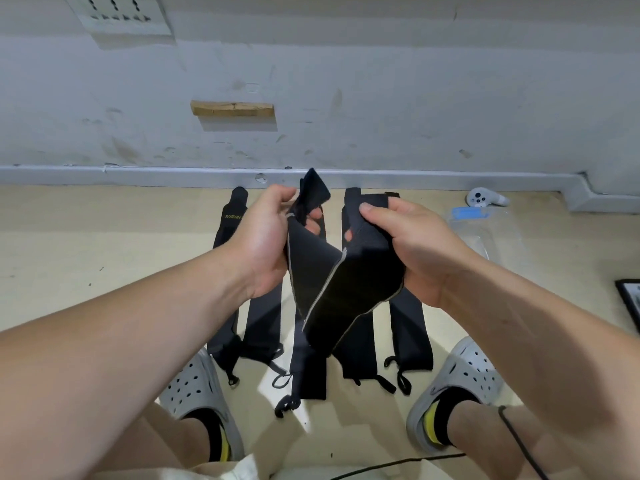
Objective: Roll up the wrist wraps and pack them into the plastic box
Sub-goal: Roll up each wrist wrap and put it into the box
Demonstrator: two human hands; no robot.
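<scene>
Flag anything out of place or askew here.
A white controller lies on the floor by the wall, unrelated to packing. The wrist wrap gripped by the left hand and right hand is bent in a loose V, not rolled.

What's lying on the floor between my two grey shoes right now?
In the head view, the lower ends of the flat black wrist wraps and their loops lie between the left shoe and right shoe.

A bare, scuffed room, more a home than a workplace: marked white wall [381, 98], socket [119, 12], skirting [138, 174], beige floor [104, 237], a controller [485, 197] lying on it.
</scene>
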